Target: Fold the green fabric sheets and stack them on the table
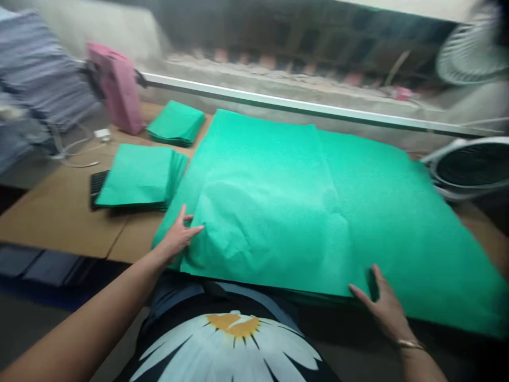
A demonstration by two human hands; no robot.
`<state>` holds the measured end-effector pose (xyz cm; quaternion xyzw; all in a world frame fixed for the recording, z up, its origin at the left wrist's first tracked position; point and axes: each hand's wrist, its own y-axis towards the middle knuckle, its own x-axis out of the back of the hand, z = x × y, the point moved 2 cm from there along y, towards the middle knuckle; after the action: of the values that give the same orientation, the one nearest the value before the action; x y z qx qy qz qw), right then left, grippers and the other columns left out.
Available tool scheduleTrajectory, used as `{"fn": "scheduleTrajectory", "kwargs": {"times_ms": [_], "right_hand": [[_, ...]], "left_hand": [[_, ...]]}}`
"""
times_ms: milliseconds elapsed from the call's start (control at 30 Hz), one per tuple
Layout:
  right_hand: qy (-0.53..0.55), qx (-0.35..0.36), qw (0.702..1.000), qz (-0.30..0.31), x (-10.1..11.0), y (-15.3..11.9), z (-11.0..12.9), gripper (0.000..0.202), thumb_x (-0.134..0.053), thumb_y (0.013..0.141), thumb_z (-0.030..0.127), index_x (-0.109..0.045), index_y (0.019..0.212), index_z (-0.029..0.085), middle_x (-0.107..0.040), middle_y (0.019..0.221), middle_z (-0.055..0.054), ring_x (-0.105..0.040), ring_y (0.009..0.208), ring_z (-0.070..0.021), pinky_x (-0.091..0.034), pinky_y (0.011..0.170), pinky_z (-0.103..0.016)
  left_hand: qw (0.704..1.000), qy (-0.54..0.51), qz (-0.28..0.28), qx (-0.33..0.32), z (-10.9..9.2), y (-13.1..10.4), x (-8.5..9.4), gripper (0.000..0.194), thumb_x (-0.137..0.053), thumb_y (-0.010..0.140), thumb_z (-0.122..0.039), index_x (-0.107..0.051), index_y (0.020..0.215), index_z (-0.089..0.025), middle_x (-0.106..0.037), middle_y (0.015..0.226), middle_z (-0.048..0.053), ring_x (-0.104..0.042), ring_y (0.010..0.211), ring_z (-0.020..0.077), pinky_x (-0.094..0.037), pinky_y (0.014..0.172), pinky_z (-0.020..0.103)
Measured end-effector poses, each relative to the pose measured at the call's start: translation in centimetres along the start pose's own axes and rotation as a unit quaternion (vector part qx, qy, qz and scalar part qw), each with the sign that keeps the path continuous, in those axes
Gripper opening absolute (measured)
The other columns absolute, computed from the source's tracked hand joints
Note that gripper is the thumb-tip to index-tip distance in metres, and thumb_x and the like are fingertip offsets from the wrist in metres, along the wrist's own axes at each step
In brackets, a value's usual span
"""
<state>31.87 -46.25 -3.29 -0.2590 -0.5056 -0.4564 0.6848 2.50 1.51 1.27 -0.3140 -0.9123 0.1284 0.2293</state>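
Note:
Large green sheets cover most of the table in front of me. On top of them lies a smaller green sheet, wrinkled toward its left side. At this sheet's left edge is my left hand, its fingers spread and the thumb and a fingertip near the edge. By the sheet's front right corner my right hand has its thumb and fingers apart, with the thumb close to the corner. Neither hand grips anything that I can see.
Two stacks of folded green pieces, a nearer stack and a farther stack, lie at the left. Behind them stands a pink box-like object near a white cable. A fan stands at right. Grey-blue stacked material rises far left.

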Motion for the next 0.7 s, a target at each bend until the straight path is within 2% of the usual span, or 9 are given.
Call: {"fn": "scheduleTrajectory", "kwargs": {"times_ms": [100,167,233,333,433,500,567,700], "right_hand": [[-0.009,0.020,1.000,0.001,0.2,-3.2,-0.5,0.095,-0.047,0.074,0.068,-0.021,0.144,0.009,-0.032,0.141,-0.016,-0.033,0.126,-0.0327,-0.029,0.105,-0.048],[-0.025,0.031,0.999,-0.034,-0.1,-3.8,-0.1,0.087,-0.048,0.077,0.059,-0.022,0.144,0.011,-0.034,0.139,-0.015,-0.034,0.126,-0.0314,-0.031,0.103,-0.048],[-0.033,0.032,0.995,-0.083,-0.5,-3.7,0.4,0.077,-0.048,0.077,0.051,-0.030,0.140,0.011,-0.042,0.133,-0.015,-0.039,0.121,-0.0312,-0.035,0.100,-0.047],[-0.041,0.002,0.984,-0.173,-0.9,-3.2,0.8,0.059,-0.046,0.073,0.033,-0.048,0.127,0.010,-0.057,0.110,-0.014,-0.051,0.101,-0.0300,-0.042,0.090,-0.044],[-0.057,-0.051,0.970,-0.231,-1.3,-2.8,1.3,0.047,-0.041,0.071,0.024,-0.058,0.112,0.008,-0.060,0.081,-0.011,-0.054,0.077,-0.0270,-0.045,0.072,-0.039],[-0.083,-0.057,0.966,-0.238,-1.7,-2.7,1.7,0.042,-0.039,0.076,0.022,-0.060,0.109,0.008,-0.059,0.076,-0.010,-0.054,0.073,-0.0263,-0.042,0.066,-0.037],[-0.118,-0.044,0.966,-0.226,-1.8,-2.7,2.0,0.043,-0.034,0.081,0.018,-0.060,0.114,0.010,-0.058,0.080,-0.010,-0.054,0.074,-0.0253,-0.041,0.063,-0.036],[-0.145,-0.051,0.976,-0.153,-0.3,-3.4,2.2,0.051,-0.027,0.082,0.010,-0.060,0.120,0.021,-0.054,0.090,-0.010,-0.048,0.057,-0.0207,-0.035,0.051,-0.035]], "left_hand": [[0.999,-0.017,0.013,0.029,-0.3,0.7,-0.5,0.097,-0.071,0.073,-0.032,-0.007,0.146,-0.024,-0.053,0.125,0.014,-0.062,0.089,0.0191,-0.052,0.073,0.028],[0.999,-0.033,0.029,0.021,-0.4,1.3,-0.9,0.093,-0.069,0.075,-0.028,-0.008,0.146,-0.023,-0.058,0.118,0.014,-0.063,0.090,0.0197,-0.053,0.078,0.031],[1.000,-0.012,0.016,-0.007,-0.1,2.1,-1.1,0.088,-0.066,0.076,-0.025,-0.013,0.146,-0.022,-0.060,0.116,0.012,-0.062,0.097,0.0213,-0.051,0.084,0.034],[0.998,0.051,-0.025,-0.036,0.7,3.3,-0.8,0.083,-0.066,0.073,-0.025,-0.023,0.144,-0.022,-0.060,0.118,0.010,-0.052,0.116,0.0248,-0.046,0.093,0.034],[0.995,0.084,-0.034,-0.041,1.3,3.8,-0.4,0.080,-0.063,0.072,-0.022,-0.027,0.143,-0.023,-0.060,0.118,0.009,-0.047,0.122,0.0274,-0.042,0.098,0.038],[0.994,0.093,-0.040,-0.044,1.5,3.9,-0.3,0.078,-0.061,0.071,-0.020,-0.029,0.142,-0.022,-0.062,0.114,0.009,-0.048,0.120,0.0277,-0.041,0.099,0.039],[0.995,0.085,-0.044,-0.043,1.6,4.0,-0.2,0.076,-0.060,0.070,-0.020,-0.033,0.141,-0.020,-0.064,0.105,0.009,-0.053,0.114,0.0267,-0.042,0.097,0.038],[0.999,0.027,-0.039,-0.023,1.1,3.8,-0.5,0.077,-0.060,0.067,-0.019,-0.035,0.139,-0.017,-0.065,0.093,0.007,-0.063,0.086,0.0212,-0.050,0.084,0.034]]}}
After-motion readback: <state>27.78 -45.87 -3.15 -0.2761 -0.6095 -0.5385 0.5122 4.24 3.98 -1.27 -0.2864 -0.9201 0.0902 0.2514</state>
